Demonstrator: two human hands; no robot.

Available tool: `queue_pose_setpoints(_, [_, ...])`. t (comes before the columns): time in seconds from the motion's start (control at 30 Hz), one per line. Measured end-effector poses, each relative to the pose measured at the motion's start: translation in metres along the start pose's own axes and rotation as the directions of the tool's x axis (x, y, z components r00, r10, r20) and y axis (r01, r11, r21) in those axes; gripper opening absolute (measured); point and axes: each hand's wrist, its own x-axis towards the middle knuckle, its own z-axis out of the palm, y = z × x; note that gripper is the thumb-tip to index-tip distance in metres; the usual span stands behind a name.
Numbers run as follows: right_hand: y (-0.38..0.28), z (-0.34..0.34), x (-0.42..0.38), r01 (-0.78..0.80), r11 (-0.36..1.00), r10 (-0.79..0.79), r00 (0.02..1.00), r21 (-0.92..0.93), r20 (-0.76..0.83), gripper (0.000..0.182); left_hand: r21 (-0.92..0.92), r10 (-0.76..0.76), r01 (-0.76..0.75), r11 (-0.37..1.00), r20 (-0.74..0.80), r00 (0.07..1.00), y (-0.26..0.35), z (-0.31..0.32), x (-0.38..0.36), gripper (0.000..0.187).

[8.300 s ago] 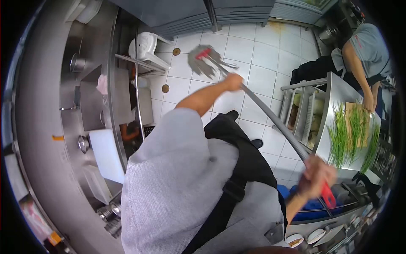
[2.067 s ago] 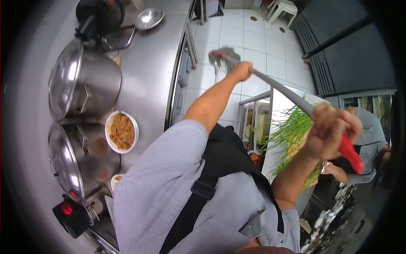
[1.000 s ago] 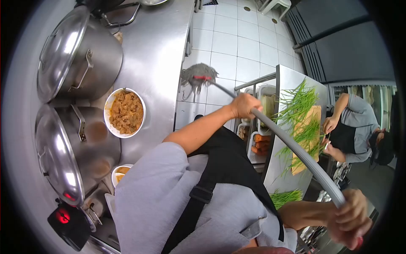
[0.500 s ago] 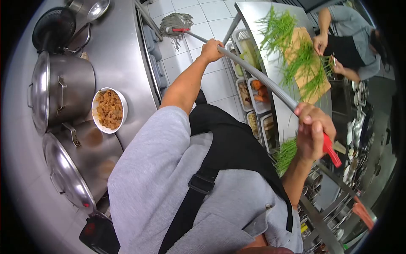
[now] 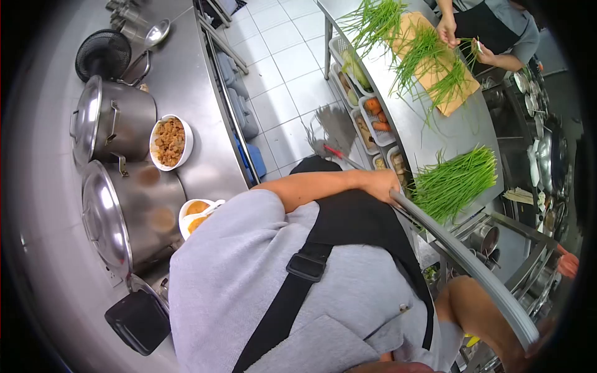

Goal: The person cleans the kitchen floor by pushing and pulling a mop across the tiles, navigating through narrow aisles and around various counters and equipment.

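A mop [image 5: 463,261] with a grey handle slants across the right side of the view. Its red socket and stringy grey head rest on the white tiles, beyond my apron. My left hand [image 5: 380,185] is closed around the middle of the handle, beside the steel table's edge. Down at the lower right border, my right hand [image 5: 540,339] is at the handle's upper end. Dark vignetting hides most of its fingers, but it appears wrapped around the handle. A bundle of green stalks [image 5: 457,183] lies on the table close to my left hand.
Left, a steel counter [image 5: 208,146] holds lidded pots [image 5: 127,118], a bowl of chopped food [image 5: 169,143] and a bowl with orange contents [image 5: 194,214]. Vegetable baskets [image 5: 376,118] sit under the right table. A co-worker's hands [image 5: 448,31] handle greens over a cutting board [image 5: 429,65].
The mop head has come back across the tiles towards me and to the right. Both hands have moved back and right with the handle. The view has shifted, revealing the second bowl.
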Motion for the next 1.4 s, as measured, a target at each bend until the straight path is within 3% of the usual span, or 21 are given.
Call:
queue_pose_setpoints(0.03, [-0.013,-0.01,-0.011,0.05,0.999,-0.051,0.998,-0.021,-0.026,0.023,0.029,0.044,-0.046,0.999,0.058,0.997,0.0,0.001,0.001,0.028])
queue_pose_setpoints(0.13, [-0.018,-0.01,-0.027,0.21,0.973,-0.206,0.977,0.095,-0.058,0.024,0.081,0.123,-0.112,0.99,-0.139,0.983,0.008,-0.012,-0.011,0.03])
queue_pose_setpoints(0.23, [-0.014,-0.011,-0.032,0.255,0.928,-0.292,0.951,0.271,0.104,0.032,0.185,0.045,0.0,0.983,-0.237,0.97,0.031,-0.062,-0.033,0.033])
queue_pose_setpoints(0.33, [0.009,0.024,-0.029,0.407,0.896,-0.39,0.912,0.178,-0.128,0.035,0.308,-0.063,0.166,0.937,-0.319,0.946,0.029,-0.121,-0.048,0.033])
queue_pose_setpoints(0.43, [0.037,0.034,-0.022,0.325,0.941,-0.312,0.941,0.091,-0.133,0.036,0.34,-0.088,0.246,0.908,-0.419,0.904,0.011,-0.186,-0.071,0.03])
queue_pose_setpoints(0.47, [0.051,0.019,-0.023,0.318,0.934,-0.316,0.948,0.163,-0.039,0.039,0.352,-0.08,0.279,0.894,-0.485,0.871,-0.009,-0.203,-0.078,0.03])
queue_pose_setpoints(0.57, [0.137,0.034,-0.029,0.151,0.988,-0.144,0.974,0.031,-0.174,0.027,0.207,-0.113,0.381,0.901,-0.737,0.666,-0.09,-0.237,-0.112,0.03])
queue_pose_setpoints(0.67, [0.248,0.093,-0.038,-0.158,0.983,0.124,0.946,-0.091,-0.3,0.019,0.203,-0.111,0.586,0.785,-0.884,0.455,-0.193,-0.237,-0.167,0.027])
queue_pose_setpoints(0.73, [0.296,0.131,-0.029,-0.201,0.973,0.218,0.962,0.117,-0.161,0.018,0.102,-0.18,0.71,0.697,-0.933,0.311,-0.239,-0.214,-0.192,0.027])
queue_pose_setpoints(0.83, [0.275,0.117,0.0,-0.158,0.969,0.16,0.987,0.191,0.008,0.024,0.078,-0.019,0.761,0.644,-0.993,0.118,-0.174,-0.183,-0.189,0.027])
queue_pose_setpoints(0.9, [0.246,0.089,0.022,-0.195,0.971,0.184,0.979,0.141,0.09,0.032,0.092,0.088,0.674,0.733,-0.995,0.04,-0.157,-0.156,-0.178,0.036])
queue_pose_setpoints(0.97, [0.211,0.053,0.05,-0.231,0.923,0.136,0.943,0.307,0.303,0.042,0.035,0.092,0.667,0.744,-0.994,-0.05,-0.116,-0.124,-0.159,0.04])
queue_pose_setpoints(1.0, [0.19,0.05,0.073,-0.207,0.945,0.089,0.909,0.255,0.408,0.032,0.051,0.105,0.628,0.777,-0.993,-0.05,-0.09,-0.104,-0.151,0.041])
queue_pose_setpoints(1.03, [0.171,0.047,0.09,-0.17,0.964,0.044,0.861,0.205,0.506,0.035,0.071,0.122,0.586,0.807,-0.991,-0.048,-0.066,-0.082,-0.142,0.043])
queue_pose_setpoints(1.07, [0.152,0.054,0.09,-0.121,0.988,0.113,0.99,0.093,0.083,0.035,0.043,0.084,0.547,0.836,-0.995,-0.049,-0.048,-0.056,-0.133,0.043])
queue_pose_setpoints(1.1, [0.132,0.067,0.086,-0.131,0.991,0.113,0.925,-0.024,-0.363,0.036,0.013,0.043,0.508,0.861,-0.998,-0.046,-0.032,-0.027,-0.125,0.043])
queue_pose_setpoints(1.17, [0.101,0.05,0.086,-0.158,0.986,0.164,0.919,0.046,-0.359,0.039,0.006,0.016,0.459,0.889,-1.0,-0.018,0.006,0.032,-0.111,0.044])
queue_pose_setpoints(1.2, [0.094,0.02,0.093,-0.191,0.961,0.173,0.979,0.199,0.107,0.04,0.007,-0.012,0.422,0.906,-0.999,0.041,0.028,0.059,-0.107,0.045])
queue_pose_setpoints(1.23, [0.086,-0.001,0.092,-0.279,0.91,0.073,0.836,0.306,0.544,0.041,0.005,-0.037,0.383,0.924,-0.994,0.104,0.045,0.08,-0.107,0.046])
queue_pose_setpoints(1.33, [0.047,-0.012,0.064,-0.148,0.933,-0.088,0.792,0.329,0.604,0.039,-0.059,-0.101,0.274,0.96,-0.984,0.145,0.071,0.116,-0.098,0.048])
queue_pose_setpoints(1.4, [0.009,-0.031,0.044,-0.13,0.895,-0.144,0.821,0.427,0.552,0.033,0.026,-0.033,0.27,0.962,-0.977,0.21,0.101,0.126,-0.09,0.048])
